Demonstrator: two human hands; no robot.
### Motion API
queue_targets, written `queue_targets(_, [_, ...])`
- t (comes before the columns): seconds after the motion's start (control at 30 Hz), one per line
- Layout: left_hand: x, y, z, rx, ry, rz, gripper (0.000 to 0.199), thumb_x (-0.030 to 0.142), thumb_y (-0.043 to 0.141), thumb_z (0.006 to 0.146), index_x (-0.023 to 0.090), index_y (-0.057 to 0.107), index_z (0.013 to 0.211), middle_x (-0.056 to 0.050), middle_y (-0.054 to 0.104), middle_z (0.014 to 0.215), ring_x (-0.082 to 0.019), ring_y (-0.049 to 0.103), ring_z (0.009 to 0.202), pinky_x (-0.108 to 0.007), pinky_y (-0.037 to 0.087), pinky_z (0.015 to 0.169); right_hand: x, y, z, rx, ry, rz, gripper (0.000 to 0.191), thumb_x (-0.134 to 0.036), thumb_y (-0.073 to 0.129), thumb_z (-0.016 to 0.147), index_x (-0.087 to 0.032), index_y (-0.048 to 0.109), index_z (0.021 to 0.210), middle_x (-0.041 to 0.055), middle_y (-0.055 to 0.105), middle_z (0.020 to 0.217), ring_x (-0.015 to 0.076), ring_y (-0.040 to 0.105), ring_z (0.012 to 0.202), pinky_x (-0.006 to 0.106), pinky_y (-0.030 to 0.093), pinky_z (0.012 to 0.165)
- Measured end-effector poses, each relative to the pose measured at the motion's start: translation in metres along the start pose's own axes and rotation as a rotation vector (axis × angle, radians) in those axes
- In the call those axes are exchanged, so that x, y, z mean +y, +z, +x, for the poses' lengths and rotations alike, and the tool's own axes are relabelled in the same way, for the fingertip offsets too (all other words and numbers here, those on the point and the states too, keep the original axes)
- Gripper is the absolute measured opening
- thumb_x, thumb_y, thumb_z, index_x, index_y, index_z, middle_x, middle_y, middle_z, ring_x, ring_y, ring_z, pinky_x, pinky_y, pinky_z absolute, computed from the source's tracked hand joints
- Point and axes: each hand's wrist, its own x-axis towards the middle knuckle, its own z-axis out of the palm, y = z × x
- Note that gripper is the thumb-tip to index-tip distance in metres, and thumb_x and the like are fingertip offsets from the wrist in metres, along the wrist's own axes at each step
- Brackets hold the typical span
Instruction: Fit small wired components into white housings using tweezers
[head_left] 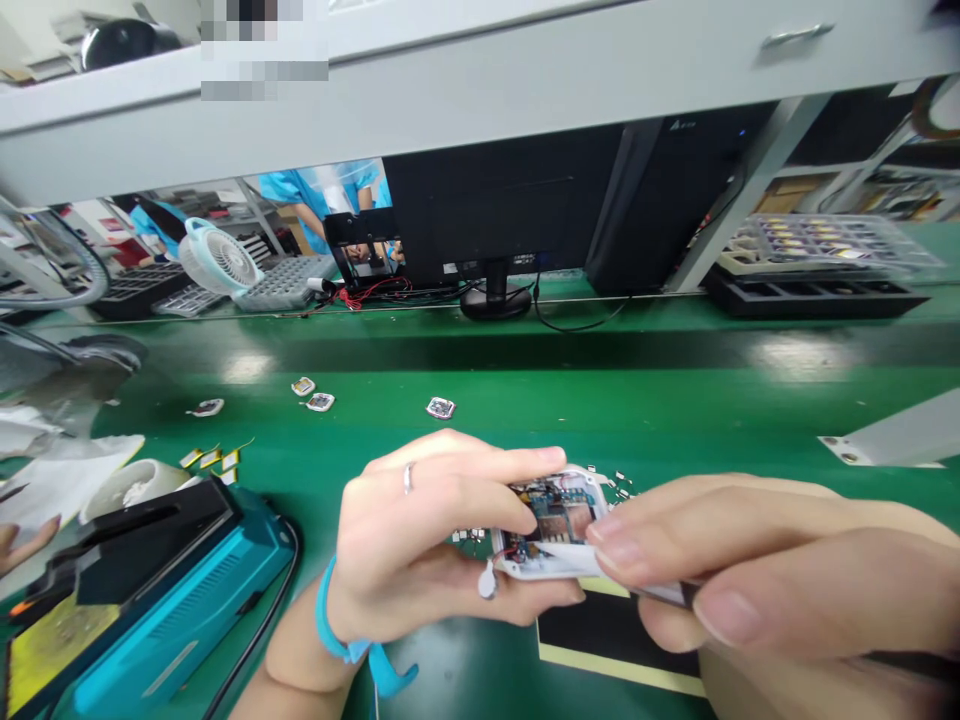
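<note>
My left hand [435,530], with a ring and a blue band at the wrist, grips a small white square device housing [596,490] by its edges. The housing is tilted towards me; inside it shows a circuit board [555,525] with fine red wires. A small round silver part [488,582] hangs from its lower left corner. In my right hand [720,550], closed in a pinch, is a slim pointed tool that looks like tweezers [664,595]. Its pale tip lies over the lower part of the board; whether it touches is unclear. Fingers hide most of the tool.
Several similar housings [441,407] lie farther back on the green bench [360,350]. Tiny parts [619,485] are scattered behind my hands. A teal and black device [187,600] with a cable stands left, near yellow-wrapped parts [212,458]. A monitor [502,220] stands behind; other people sit beyond.
</note>
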Motion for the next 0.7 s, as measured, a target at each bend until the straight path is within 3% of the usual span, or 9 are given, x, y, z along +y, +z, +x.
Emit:
queue_targets(0.07, [-0.001, 0.001, 0.0, 0.011, 0.002, 0.008, 0.031, 0.016, 0.078, 0.054, 0.014, 0.056, 0.077, -0.006, 0.067, 0.097, -0.014, 0.063, 0.074, -0.025, 0.053, 0.067, 0.002, 0.003, -0.001, 0.014, 0.001, 0.004, 0.016, -0.015, 0.058, 0.081, -0.027, 0.066, 0.088, 0.0007, 0.066, 0.081, 0.0195, 0.064, 0.072, 0.027, 0.057, 0.064])
queue_targets(0.2, [-0.002, -0.003, 0.001, 0.021, -0.041, 0.036, 0.028, 0.019, 0.077, 0.058, 0.014, 0.058, 0.079, -0.006, 0.067, 0.095, -0.017, 0.064, 0.081, -0.027, 0.052, 0.071, 0.008, 0.005, 0.006, -0.078, -0.004, 0.1, 0.031, -0.002, 0.063, 0.073, -0.025, 0.063, 0.093, -0.001, 0.065, 0.093, 0.0184, 0.063, 0.081, 0.03, 0.057, 0.071])
queue_targets(0.27, [-0.005, -0.009, 0.002, 0.147, -0.083, 0.103, 0.023, 0.018, 0.074, 0.062, 0.015, 0.059, 0.079, -0.004, 0.068, 0.093, -0.019, 0.063, 0.087, -0.027, 0.053, 0.071, 0.012, 0.003, 0.011, 0.043, -0.077, 0.206, 0.027, -0.005, 0.064, 0.074, -0.024, 0.062, 0.093, -0.0026, 0.064, 0.093, 0.0146, 0.062, 0.079, 0.025, 0.056, 0.071])
queue_targets(0.33, [-0.013, -0.018, 0.003, 0.359, -0.101, 0.183, 0.018, 0.014, 0.072, 0.064, 0.015, 0.059, 0.076, -0.002, 0.068, 0.088, -0.02, 0.063, 0.091, -0.027, 0.054, 0.069, 0.013, -0.002, 0.015, 0.205, -0.132, 0.293, 0.015, -0.01, 0.063, 0.078, -0.023, 0.061, 0.086, -0.004, 0.064, 0.091, 0.0102, 0.061, 0.074, 0.018, 0.056, 0.066])
queue_targets(0.43, [-0.035, -0.035, 0.005, 0.545, -0.11, 0.232, 0.014, 0.01, 0.069, 0.066, 0.015, 0.058, 0.074, -0.001, 0.067, 0.087, -0.02, 0.062, 0.092, -0.028, 0.054, 0.071, 0.011, -0.009, 0.014, 0.403, -0.106, 0.313, 0.011, -0.015, 0.066, 0.078, -0.024, 0.059, 0.078, -0.0074, 0.063, 0.087, 0.0065, 0.058, 0.061, 0.015, 0.054, 0.054])
queue_targets(0.53, [-0.069, -0.049, 0.004, 0.46, -0.241, 0.296, 0.013, 0.015, 0.068, 0.067, 0.014, 0.057, 0.074, -0.004, 0.065, 0.095, -0.02, 0.061, 0.094, -0.03, 0.052, 0.078, 0.006, -0.012, 0.01, 0.514, -0.067, 0.293, 0.015, -0.019, 0.069, 0.076, -0.026, 0.057, 0.081, -0.0076, 0.061, 0.084, 0.0068, 0.053, 0.054, 0.019, 0.05, 0.044])
queue_targets(0.63, [-0.113, -0.055, -0.003, 0.237, -0.501, 0.419, 0.017, 0.028, 0.062, 0.072, 0.014, 0.053, 0.075, -0.006, 0.063, 0.099, -0.018, 0.06, 0.095, -0.024, 0.051, 0.077, 0.002, -0.011, 0.009, 0.447, -0.085, 0.286, 0.006, -0.022, 0.06, 0.083, -0.025, 0.057, 0.079, -0.006, 0.062, 0.083, 0.0107, 0.056, 0.062, 0.022, 0.051, 0.043])
queue_targets(0.7, [-0.143, -0.056, -0.012, 0.133, -0.589, 0.46, 0.02, 0.031, 0.061, 0.072, 0.013, 0.052, 0.07, -0.005, 0.065, 0.092, -0.017, 0.061, 0.088, -0.023, 0.051, 0.073, -0.001, -0.011, 0.009, 0.377, -0.099, 0.279, 0.013, -0.023, 0.058, 0.085, -0.025, 0.056, 0.072, -0.0064, 0.063, 0.082, 0.012, 0.058, 0.07, 0.023, 0.053, 0.05])
